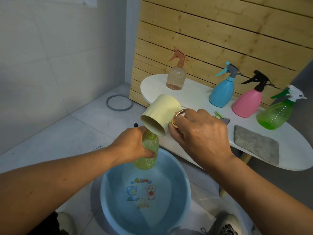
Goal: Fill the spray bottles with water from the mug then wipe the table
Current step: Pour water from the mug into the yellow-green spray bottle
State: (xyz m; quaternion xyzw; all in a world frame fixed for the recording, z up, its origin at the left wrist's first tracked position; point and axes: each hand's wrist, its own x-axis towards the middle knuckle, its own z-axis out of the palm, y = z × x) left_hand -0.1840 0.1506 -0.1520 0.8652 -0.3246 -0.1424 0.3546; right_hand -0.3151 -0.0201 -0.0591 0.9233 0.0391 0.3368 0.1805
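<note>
The bottle point(147, 153), gripped by the left hand point(133, 145) over the basin point(179, 197) to catch spills, received the mug point(160, 114), tipped by the right hand point(201, 133) gripping its handle.

Along the back of the white surface point(152, 85) four spray bottles stand in a row: peach point(176, 78), blue point(221, 92), pink point(247, 102) and green point(276, 114), with open gaps between them, widest between peach and blue. A grey cloth point(255, 145) covers the right front. The bare strip runs along the front edge. Below, the blue basin point(108, 200) blocks the floor.
</note>
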